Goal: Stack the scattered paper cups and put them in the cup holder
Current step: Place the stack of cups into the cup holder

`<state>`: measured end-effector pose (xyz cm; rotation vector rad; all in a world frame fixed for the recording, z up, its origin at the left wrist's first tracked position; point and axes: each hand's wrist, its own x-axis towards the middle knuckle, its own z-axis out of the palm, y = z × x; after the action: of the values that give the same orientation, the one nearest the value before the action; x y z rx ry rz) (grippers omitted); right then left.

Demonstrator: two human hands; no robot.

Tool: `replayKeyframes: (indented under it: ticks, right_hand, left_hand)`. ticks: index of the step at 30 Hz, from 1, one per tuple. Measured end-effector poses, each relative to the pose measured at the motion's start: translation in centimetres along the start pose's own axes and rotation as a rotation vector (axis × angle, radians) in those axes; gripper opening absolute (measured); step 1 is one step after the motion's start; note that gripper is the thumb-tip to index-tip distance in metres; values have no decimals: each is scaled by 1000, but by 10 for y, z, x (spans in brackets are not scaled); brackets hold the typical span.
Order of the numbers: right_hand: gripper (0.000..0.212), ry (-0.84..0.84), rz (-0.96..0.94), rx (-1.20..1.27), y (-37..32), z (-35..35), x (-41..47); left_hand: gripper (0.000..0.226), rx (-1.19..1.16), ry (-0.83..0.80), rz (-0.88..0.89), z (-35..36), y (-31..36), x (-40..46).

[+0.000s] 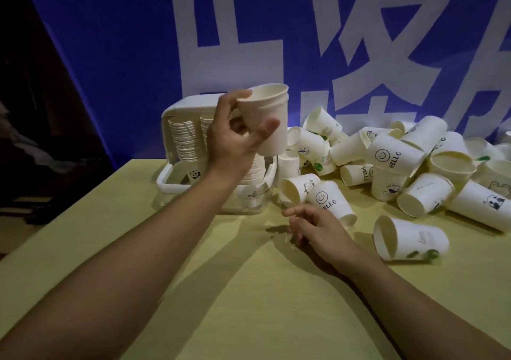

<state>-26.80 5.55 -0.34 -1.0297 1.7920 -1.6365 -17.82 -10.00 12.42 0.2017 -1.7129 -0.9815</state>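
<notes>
Hiding cup holder (177, 127): left hand (235, 141)

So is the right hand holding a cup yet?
No, the right hand hangs loosely curled over the table, holding nothing; only the left hand grips cups.

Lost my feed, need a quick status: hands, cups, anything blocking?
Left hand grips a short cup stack, raised in front of the cup holder. Right hand open, low by a HELLO cup. Loose pile right; nothing blocking.
</notes>
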Motion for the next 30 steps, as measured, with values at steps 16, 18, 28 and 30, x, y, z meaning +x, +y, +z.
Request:
replayKeyframes:
  ticks: [16,18,28,30]
  right_hand:
    - [19,3,-9,-27,-1,0,-1]
    - [20,1,-18,-39,-1,0,-1]
    - [20,3,-26,-64,1,0,-1]
    - [20,7,-18,-67,1,-1,-1]
  left_hand:
    - [43,439,-17,-208,-14,-51,20]
    - [45,522,-42,-234,-12,-55,11]
    - [60,652,-111,-255,-21,-54,-4]
    - [77,632,-151,-303,-17,-54,-4]
